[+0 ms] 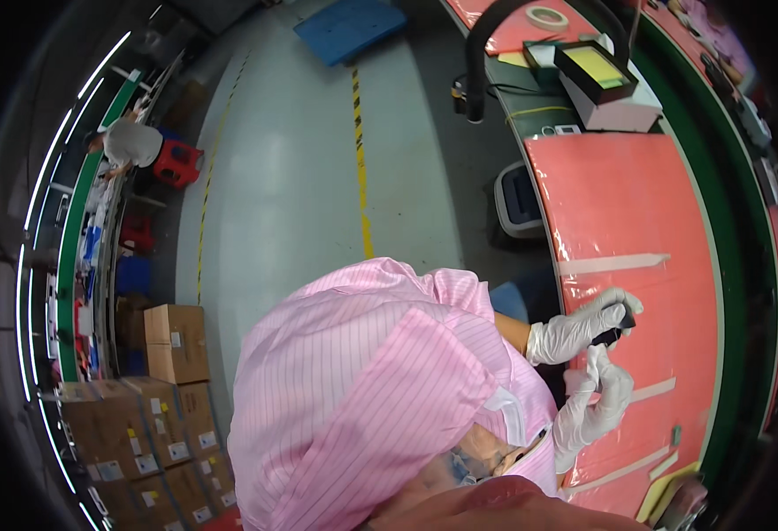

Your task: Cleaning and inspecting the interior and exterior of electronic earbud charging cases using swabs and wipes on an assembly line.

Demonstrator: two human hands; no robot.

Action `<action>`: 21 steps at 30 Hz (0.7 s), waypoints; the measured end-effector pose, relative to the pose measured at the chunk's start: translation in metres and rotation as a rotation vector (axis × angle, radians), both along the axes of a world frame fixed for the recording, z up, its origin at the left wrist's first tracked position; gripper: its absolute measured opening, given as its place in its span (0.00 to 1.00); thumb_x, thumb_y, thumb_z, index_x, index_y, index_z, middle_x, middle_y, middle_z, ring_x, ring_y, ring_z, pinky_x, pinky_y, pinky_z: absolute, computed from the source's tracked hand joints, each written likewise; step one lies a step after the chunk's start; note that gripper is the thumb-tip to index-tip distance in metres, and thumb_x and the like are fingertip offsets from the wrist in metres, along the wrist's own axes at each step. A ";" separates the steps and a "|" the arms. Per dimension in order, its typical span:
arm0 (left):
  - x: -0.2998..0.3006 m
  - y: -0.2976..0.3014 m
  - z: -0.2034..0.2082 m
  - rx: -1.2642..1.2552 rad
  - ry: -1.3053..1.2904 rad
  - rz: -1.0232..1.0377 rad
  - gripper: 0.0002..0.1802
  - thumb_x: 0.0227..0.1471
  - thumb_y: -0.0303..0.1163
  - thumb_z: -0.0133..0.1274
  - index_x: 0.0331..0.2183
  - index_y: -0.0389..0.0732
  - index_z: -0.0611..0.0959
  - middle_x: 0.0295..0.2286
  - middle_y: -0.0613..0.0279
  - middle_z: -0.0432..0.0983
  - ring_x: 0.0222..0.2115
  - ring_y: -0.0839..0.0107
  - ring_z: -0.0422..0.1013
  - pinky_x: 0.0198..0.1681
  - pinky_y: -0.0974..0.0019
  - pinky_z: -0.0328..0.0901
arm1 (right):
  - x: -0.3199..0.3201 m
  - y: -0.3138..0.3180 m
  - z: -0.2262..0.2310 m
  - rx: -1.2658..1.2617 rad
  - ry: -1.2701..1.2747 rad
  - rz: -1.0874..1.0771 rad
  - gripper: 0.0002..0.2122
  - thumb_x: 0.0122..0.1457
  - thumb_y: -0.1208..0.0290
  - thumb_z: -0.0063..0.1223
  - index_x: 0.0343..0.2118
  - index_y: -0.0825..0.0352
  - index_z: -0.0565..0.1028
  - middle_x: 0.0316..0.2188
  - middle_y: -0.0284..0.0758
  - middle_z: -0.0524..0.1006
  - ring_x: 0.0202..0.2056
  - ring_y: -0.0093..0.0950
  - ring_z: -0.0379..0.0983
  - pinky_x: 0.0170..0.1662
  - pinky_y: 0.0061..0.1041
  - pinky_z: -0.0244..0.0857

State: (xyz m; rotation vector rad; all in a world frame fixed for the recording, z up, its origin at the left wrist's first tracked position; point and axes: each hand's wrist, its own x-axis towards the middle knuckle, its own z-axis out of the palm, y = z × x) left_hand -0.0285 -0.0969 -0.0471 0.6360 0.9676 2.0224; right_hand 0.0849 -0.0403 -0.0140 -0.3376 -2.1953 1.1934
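Both of my hands wear white gloves and meet over the pink-red mat (628,203) on the bench. My left hand (583,329), the upper one in the picture, has its fingers closed round a small black piece (613,334). Just below it my right hand (597,398) is closed in a pinch, its fingertips at the lower edge of that piece. Whether a small part sits between the right fingertips is hidden. Pale strips (614,264) cross the mat on either side of my hands.
Along the bench stand a black tray with a yellow pad (594,73) on a white box, a tape roll (547,18) and a black curved arm (475,71). A small green piece (676,435) lies on the mat. A grey bin (520,202) stands beside the bench; cartons (176,341) are stacked across the aisle.
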 end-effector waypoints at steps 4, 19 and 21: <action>0.009 0.009 -0.011 0.045 -0.208 -0.009 0.23 0.61 0.52 0.36 0.48 0.46 0.69 0.36 0.67 0.64 0.29 0.78 0.64 0.33 0.76 0.62 | -0.002 0.008 -0.012 0.601 0.028 -0.062 0.18 0.45 0.83 0.55 0.42 0.62 0.77 0.27 0.35 0.69 0.30 0.35 0.66 0.33 0.33 0.61; -0.016 -0.023 0.023 -0.162 -0.506 0.035 0.32 0.60 0.57 0.34 0.41 0.35 0.75 0.33 0.54 0.75 0.33 0.65 0.73 0.38 0.62 0.70 | -0.027 0.007 0.004 0.360 0.054 -0.055 0.16 0.43 0.83 0.57 0.37 0.60 0.78 0.26 0.33 0.72 0.29 0.30 0.69 0.32 0.27 0.64; -0.020 -0.025 0.021 -0.147 -0.472 0.023 0.31 0.62 0.53 0.32 0.41 0.34 0.75 0.34 0.52 0.75 0.33 0.64 0.72 0.38 0.60 0.70 | -0.029 0.001 0.008 0.491 -0.036 0.004 0.23 0.37 0.84 0.59 0.39 0.55 0.77 0.26 0.33 0.71 0.29 0.32 0.68 0.31 0.28 0.63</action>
